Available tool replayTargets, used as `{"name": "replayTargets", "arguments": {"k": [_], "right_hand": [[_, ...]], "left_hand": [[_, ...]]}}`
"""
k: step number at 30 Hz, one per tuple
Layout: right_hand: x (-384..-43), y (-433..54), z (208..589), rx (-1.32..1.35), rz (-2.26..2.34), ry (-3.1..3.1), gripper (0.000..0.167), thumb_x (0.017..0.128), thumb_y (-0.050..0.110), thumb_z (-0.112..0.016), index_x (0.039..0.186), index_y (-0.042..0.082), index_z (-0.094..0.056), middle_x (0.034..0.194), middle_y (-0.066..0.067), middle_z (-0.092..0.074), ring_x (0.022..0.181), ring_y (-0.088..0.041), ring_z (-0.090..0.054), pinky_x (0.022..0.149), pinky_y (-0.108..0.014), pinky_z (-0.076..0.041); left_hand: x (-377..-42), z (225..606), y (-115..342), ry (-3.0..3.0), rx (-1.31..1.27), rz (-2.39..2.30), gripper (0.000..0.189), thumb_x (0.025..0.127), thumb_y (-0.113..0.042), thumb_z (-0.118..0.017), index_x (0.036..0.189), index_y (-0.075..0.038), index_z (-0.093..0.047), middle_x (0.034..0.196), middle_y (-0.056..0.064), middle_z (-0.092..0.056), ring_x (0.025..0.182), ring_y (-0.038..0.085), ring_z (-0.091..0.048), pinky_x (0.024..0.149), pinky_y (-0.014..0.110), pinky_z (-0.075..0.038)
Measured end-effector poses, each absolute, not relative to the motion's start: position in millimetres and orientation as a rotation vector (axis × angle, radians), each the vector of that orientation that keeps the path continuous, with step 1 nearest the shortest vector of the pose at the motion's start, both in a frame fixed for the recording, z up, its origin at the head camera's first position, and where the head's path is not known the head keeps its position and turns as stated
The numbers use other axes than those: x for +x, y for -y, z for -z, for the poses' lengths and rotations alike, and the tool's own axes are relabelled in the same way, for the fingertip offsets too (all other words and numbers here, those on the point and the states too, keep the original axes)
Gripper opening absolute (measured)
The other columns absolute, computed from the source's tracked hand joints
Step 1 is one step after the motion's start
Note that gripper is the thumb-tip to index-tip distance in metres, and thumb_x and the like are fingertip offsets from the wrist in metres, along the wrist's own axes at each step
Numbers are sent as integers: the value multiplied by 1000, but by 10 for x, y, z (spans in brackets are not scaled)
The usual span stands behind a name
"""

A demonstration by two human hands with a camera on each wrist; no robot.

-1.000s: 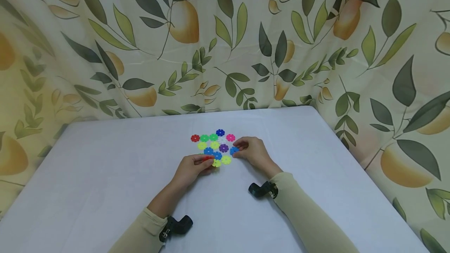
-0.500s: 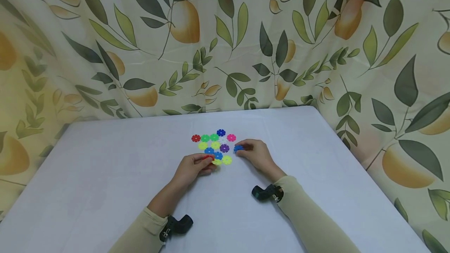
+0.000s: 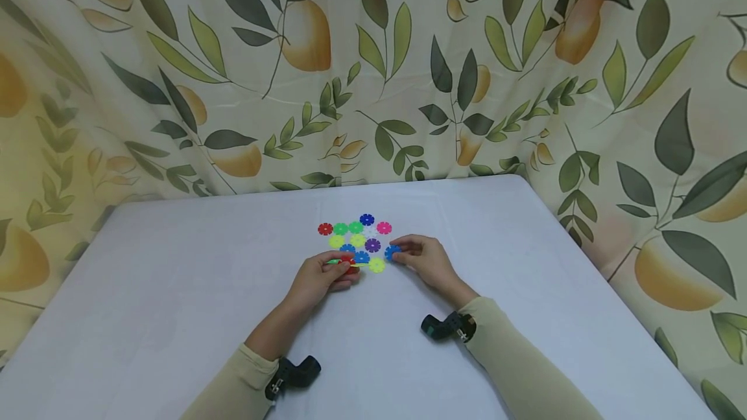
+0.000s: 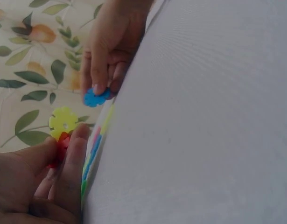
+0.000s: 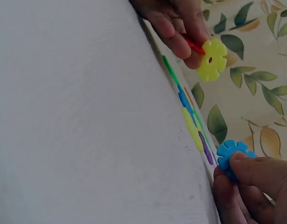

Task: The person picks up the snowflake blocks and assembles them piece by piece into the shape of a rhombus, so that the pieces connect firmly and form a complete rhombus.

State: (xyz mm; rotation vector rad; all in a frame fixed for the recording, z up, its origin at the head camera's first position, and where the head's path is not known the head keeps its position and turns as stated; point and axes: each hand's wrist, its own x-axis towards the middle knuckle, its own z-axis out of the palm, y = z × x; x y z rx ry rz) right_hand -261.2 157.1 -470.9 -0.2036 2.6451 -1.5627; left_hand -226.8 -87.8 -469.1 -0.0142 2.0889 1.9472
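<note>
My left hand (image 3: pixel 318 280) pinches a red notched snowflake disc (image 4: pixel 64 143) between thumb and fingers. A yellow snowflake disc (image 4: pixel 63 120) is slotted into the red one and sticks out past the fingertips. To the right, my right hand (image 3: pixel 428 261) pinches a blue snowflake disc (image 5: pixel 226 156) by its edge, apart from the yellow one. Both hands are held above the near side of a group of flat discs, among them a purple disc (image 3: pixel 372 245), a pink disc (image 3: pixel 384 228) and a yellow-green disc (image 3: pixel 377 265).
A dark red disc (image 3: pixel 325 229), a green disc (image 3: pixel 341 229) and a dark blue disc (image 3: pixel 366 220) lie at the back of the group. The white-covered table (image 3: pixel 192 277) reaches to a leaf-and-fruit patterned curtain (image 3: pixel 385 83). Each wrist wears a black camera.
My right hand has shifted slightly right and toward me, turning the blue disc in its fingers. My left hand has tilted the joined discs, so the yellow one now appears edge-on from above.
</note>
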Motion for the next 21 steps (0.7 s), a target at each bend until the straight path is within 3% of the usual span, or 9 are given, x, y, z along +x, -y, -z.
{"name": "replayTargets", "arguments": {"k": [10, 21], "right_hand": [[-2484, -1490, 4675, -251, 1649, -2530, 21, 88, 12, -74, 109, 10, -74, 103, -5, -73, 87, -14, -66, 76, -20, -55], [-2424, -1422, 4677, -297, 1733, -2423, 22, 89, 9, -72, 111, 5, -73, 103, -8, -73, 88, -14, -69, 79, -23, -57]], "left_hand": [[-2270, 4683, 896, -2052, -16, -1961, 32, 95, -13, -64, 125, -1, -64, 100, 18, -74, 91, 23, -74, 75, 23, -58], [-2280, 4695, 885, -2079, -10, -1951, 31, 94, -12, -65, 122, 0, -66, 99, 18, -74, 92, 23, -74, 77, 24, -58]]}}
